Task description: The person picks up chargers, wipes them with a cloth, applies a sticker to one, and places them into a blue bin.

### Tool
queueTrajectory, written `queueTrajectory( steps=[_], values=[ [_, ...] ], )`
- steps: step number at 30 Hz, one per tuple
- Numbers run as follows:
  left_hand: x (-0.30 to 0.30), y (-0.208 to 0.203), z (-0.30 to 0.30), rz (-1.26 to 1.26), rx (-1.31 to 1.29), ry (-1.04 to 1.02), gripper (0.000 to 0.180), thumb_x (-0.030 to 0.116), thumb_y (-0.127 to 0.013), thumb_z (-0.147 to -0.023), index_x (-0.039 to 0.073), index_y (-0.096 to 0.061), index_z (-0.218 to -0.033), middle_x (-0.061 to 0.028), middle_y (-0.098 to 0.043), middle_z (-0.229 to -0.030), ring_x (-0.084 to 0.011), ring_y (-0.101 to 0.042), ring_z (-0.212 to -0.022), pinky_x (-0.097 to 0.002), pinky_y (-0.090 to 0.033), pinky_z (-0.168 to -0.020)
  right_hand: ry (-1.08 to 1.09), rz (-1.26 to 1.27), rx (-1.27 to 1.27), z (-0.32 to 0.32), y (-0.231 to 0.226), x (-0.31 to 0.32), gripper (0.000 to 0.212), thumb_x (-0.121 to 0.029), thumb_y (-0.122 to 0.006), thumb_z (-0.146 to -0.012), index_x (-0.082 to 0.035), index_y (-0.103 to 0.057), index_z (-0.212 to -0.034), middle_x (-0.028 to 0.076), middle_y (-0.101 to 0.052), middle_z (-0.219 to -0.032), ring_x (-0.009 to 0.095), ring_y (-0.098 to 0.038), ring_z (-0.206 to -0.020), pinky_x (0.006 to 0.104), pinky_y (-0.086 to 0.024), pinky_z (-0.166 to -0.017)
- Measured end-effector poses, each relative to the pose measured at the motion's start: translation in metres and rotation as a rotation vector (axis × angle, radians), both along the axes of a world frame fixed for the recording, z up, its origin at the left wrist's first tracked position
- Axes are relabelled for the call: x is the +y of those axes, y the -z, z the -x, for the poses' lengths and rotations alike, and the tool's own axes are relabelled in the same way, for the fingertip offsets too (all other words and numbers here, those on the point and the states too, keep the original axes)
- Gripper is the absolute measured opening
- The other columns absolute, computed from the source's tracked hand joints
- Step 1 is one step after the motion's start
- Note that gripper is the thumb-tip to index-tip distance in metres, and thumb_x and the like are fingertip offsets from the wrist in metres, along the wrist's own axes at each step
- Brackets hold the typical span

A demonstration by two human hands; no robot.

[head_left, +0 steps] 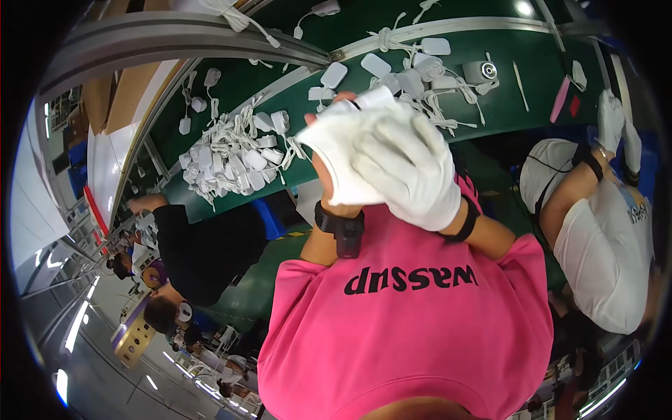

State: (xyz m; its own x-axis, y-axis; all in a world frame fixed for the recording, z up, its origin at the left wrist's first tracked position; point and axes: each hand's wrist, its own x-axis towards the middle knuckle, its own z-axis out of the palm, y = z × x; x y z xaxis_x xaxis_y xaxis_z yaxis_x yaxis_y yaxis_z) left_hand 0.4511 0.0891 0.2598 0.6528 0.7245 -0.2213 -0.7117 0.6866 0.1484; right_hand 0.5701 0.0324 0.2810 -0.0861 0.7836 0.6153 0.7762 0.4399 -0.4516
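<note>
My right hand (420, 164) wears a white fabric glove with a black band at the wrist. It lies over a loose white fabric piece (339, 157), its fingers bent and closed on it. Behind that fabric is my left hand (323, 173), mostly hidden; bare skin and a few fingertips show around its edge. A black device (344, 231) is strapped to my left wrist. The left fingers appear wrapped around the fabric. Just beyond them is a smooth white object (374, 98), partly covered, whose kind I cannot make out.
White chargers with cables (227, 164) lie heaped on the green bench (504, 115) at left; more chargers (413, 80) lie beyond my hands. A white device with a round lens-like front (481, 71) and a pink strip (560, 100) lie right. Co-workers sit at left (217, 252) and right (602, 259).
</note>
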Motion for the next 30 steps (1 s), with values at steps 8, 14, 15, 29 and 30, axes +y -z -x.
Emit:
queueTrajectory(
  steps=[8,14,15,29,30],
  values=[
    [-0.002,0.007,0.009,-0.116,0.197,-0.139,0.058,0.059,-0.046,-0.085,0.011,-0.044,-0.119,-0.0159,-0.044,-0.129,-0.0342,-0.043,-0.116,-0.0473,-0.035,-0.1,0.028,-0.107,-0.036,0.003,-0.003,0.004,0.035,-0.02,-0.054,-0.062,-0.009,-0.064,-0.093,0.006,-0.062,-0.105,0.027,-0.056,-0.098,0.0428,-0.041,-0.08],
    [0.011,-0.009,0.012,-0.24,0.018,0.001,0.057,0.059,-0.048,-0.085,0.013,-0.045,-0.118,-0.0153,-0.044,-0.129,-0.0316,-0.044,-0.116,-0.0492,-0.036,-0.098,-0.044,0.187,0.878,-0.027,0.0,-0.025,0.029,-0.016,-0.05,-0.086,0.0,-0.059,-0.108,0.017,-0.06,-0.105,0.031,-0.056,-0.102,0.0489,-0.044,-0.086],
    [0.011,-0.011,0.011,-0.228,-0.005,0.002,0.056,0.06,-0.047,-0.085,0.014,-0.045,-0.117,-0.0161,-0.044,-0.13,-0.0315,-0.043,-0.117,-0.0497,-0.036,-0.098,0.151,0.339,1.2,-0.024,-0.003,-0.031,0.028,-0.015,-0.049,-0.088,0.001,-0.058,-0.11,0.019,-0.06,-0.104,0.033,-0.056,-0.103,0.0484,-0.044,-0.088],
    [-0.005,-0.01,0.004,-0.268,0.369,-0.124,0.057,0.059,-0.035,-0.091,0.009,-0.042,-0.119,-0.0099,-0.051,-0.119,-0.0242,-0.051,-0.108,-0.0397,-0.043,-0.092,-0.062,-0.009,0.09,-0.021,0.001,0.007,0.034,-0.019,-0.057,-0.076,0.0,-0.06,-0.103,0.016,-0.059,-0.107,0.039,-0.055,-0.104,0.0449,-0.047,-0.086],
    [-0.011,-0.015,0.003,-0.199,0.3,-0.112,0.057,0.059,-0.034,-0.091,0.009,-0.042,-0.12,-0.0095,-0.051,-0.117,-0.0232,-0.051,-0.107,-0.0387,-0.043,-0.091,-0.055,-0.002,0.107,-0.023,-0.002,0.009,0.031,-0.022,-0.053,-0.084,0.001,-0.06,-0.104,0.017,-0.06,-0.106,0.041,-0.055,-0.104,0.0452,-0.046,-0.086]
  ],
)
